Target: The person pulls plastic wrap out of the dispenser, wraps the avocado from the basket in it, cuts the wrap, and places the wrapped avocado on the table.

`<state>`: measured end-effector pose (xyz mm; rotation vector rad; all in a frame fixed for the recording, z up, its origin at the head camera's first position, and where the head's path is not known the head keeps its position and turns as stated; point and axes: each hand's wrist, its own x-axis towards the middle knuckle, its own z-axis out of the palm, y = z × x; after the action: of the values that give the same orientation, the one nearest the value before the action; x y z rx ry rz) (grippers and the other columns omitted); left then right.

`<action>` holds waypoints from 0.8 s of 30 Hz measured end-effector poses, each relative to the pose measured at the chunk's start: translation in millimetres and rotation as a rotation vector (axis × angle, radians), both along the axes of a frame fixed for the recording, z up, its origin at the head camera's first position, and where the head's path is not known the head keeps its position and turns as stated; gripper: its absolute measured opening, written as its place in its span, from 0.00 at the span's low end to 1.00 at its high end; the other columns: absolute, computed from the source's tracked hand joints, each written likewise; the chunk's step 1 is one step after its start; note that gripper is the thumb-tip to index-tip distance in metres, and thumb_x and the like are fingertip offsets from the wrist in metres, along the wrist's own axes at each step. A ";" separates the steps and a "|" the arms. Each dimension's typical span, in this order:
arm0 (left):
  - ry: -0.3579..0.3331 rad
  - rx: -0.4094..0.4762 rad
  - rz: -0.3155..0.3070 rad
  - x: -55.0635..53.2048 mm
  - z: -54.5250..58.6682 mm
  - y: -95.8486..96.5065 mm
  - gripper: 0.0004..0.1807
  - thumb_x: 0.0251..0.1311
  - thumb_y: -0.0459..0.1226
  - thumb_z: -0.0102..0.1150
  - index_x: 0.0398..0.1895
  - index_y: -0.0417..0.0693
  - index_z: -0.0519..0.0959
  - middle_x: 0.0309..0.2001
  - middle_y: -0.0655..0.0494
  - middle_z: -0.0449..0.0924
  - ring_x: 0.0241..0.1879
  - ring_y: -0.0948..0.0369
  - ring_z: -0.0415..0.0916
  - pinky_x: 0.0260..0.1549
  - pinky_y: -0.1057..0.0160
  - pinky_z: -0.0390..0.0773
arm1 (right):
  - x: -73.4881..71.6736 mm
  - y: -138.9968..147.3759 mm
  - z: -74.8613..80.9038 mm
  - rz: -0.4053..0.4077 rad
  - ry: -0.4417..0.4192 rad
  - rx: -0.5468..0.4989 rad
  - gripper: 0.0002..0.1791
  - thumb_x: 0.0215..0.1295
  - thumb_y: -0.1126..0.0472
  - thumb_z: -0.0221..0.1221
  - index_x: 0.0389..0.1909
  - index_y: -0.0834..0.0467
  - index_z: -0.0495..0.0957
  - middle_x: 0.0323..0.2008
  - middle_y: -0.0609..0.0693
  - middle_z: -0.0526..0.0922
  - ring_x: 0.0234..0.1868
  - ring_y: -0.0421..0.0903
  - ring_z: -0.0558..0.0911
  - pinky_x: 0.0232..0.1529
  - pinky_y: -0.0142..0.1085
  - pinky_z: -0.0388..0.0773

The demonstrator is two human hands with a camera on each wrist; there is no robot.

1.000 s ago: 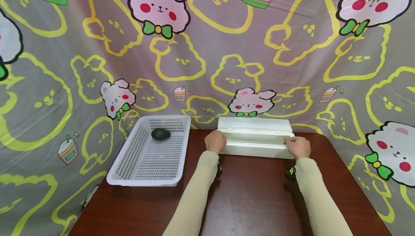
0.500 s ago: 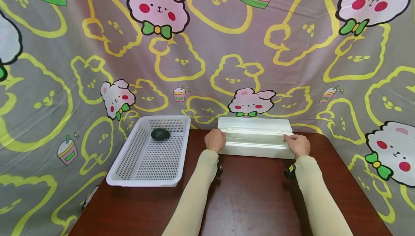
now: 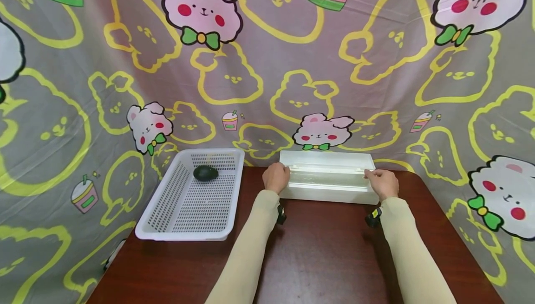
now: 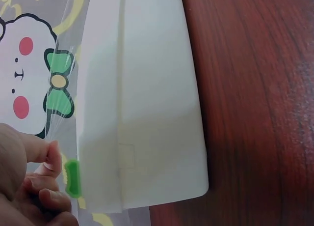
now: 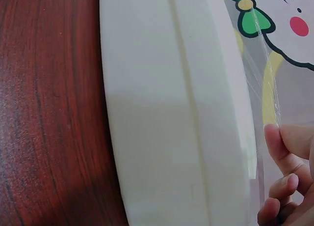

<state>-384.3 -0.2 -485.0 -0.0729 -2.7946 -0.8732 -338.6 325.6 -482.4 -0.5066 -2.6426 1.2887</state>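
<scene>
A long white cling film dispenser [image 3: 330,194] lies on the table with its lid [image 3: 328,159] raised at the back. Between my hands, clear cling film [image 3: 326,178] stretches above the box. My left hand [image 3: 276,177] pinches one corner of the film by the box's left end. At the right end, my right hand [image 3: 383,183] pinches the other corner between thumb and forefinger. Gathered creases run along the film [image 5: 271,83] to the fingertips in the right wrist view. A green tab [image 4: 72,178] shows at the box's end in the left wrist view.
A white perforated basket [image 3: 144,223] stands on the left of the dark red wooden table [image 3: 317,257]. Inside it, at the back, sits a dark green oval thing [image 3: 205,173], perhaps an avocado. A cartoon-print cloth [image 3: 251,62] hangs behind and at both sides.
Both hands have risen slightly, drawing the cling film up from the dispenser, so more of it shows. The box and basket stay put.
</scene>
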 end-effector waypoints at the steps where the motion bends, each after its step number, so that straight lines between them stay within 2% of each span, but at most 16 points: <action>1: 0.001 0.013 -0.003 0.0 0.6 -0.1 0.33 0.76 0.39 0.54 0.07 0.52 0.59 0.09 0.60 0.53 0.11 0.61 0.51 0.13 0.63 0.53 | -0.4 0.1 0.7 -0.001 0.000 -0.012 0.29 0.77 0.43 0.53 0.49 0.67 0.86 0.53 0.64 0.80 0.46 0.57 0.72 0.38 0.42 0.66; 6: -0.005 0.058 -0.008 -0.1 6.5 0.3 0.32 0.76 0.40 0.53 0.08 0.52 0.59 0.10 0.60 0.53 0.12 0.62 0.51 0.14 0.64 0.53 | -2.0 0.0 6.0 -0.016 0.006 -0.053 0.30 0.77 0.41 0.54 0.50 0.67 0.85 0.60 0.65 0.78 0.51 0.59 0.72 0.42 0.42 0.65; 14: -0.003 0.072 0.005 -1.9 17.5 0.1 0.29 0.76 0.43 0.53 0.10 0.54 0.62 0.12 0.60 0.58 0.15 0.61 0.56 0.17 0.63 0.55 | -4.6 -0.7 15.2 -0.021 0.071 -0.057 0.29 0.76 0.43 0.55 0.46 0.67 0.86 0.56 0.64 0.80 0.49 0.56 0.71 0.41 0.41 0.64; 18: -0.003 0.075 0.020 -0.6 22.1 -0.8 0.26 0.76 0.44 0.53 0.13 0.53 0.69 0.15 0.59 0.66 0.17 0.61 0.63 0.19 0.63 0.60 | -3.4 -0.6 17.9 -0.022 0.084 -0.067 0.28 0.77 0.44 0.54 0.47 0.67 0.86 0.55 0.64 0.80 0.48 0.55 0.71 0.41 0.40 0.64; 22: 0.008 0.096 0.029 2.5 27.9 -1.3 0.19 0.75 0.44 0.54 0.22 0.51 0.78 0.22 0.57 0.77 0.22 0.59 0.72 0.23 0.61 0.69 | -1.3 -0.8 21.4 -0.023 0.095 -0.081 0.29 0.77 0.44 0.54 0.49 0.68 0.85 0.48 0.61 0.80 0.43 0.52 0.70 0.38 0.40 0.65; 24: 0.008 0.117 0.023 5.1 31.4 -1.7 0.18 0.76 0.44 0.54 0.24 0.50 0.79 0.23 0.56 0.77 0.23 0.59 0.72 0.25 0.60 0.70 | -1.0 -0.5 23.3 -0.028 0.106 -0.089 0.29 0.76 0.44 0.54 0.49 0.68 0.85 0.46 0.58 0.80 0.41 0.50 0.69 0.35 0.39 0.65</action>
<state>-379.1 -1.9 -453.7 -0.0254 -2.7244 -1.0258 -339.6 325.0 -459.1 -0.4714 -2.4934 1.3892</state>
